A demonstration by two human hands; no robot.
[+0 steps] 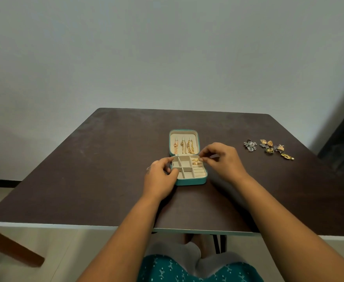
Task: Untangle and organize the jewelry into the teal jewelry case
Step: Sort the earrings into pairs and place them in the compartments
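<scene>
Hands at case edges

A plain pale grey wall rises beyond the fingers. Beneath them spreads a dark brown table. Pale floor shows nearer, with possibly a wooden chair leg.

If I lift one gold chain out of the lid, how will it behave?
The gold chains hang in thin, limp strands in the lid, so one will probably flop and sag. Hanging close together, they may tangle. It looks light.
</scene>
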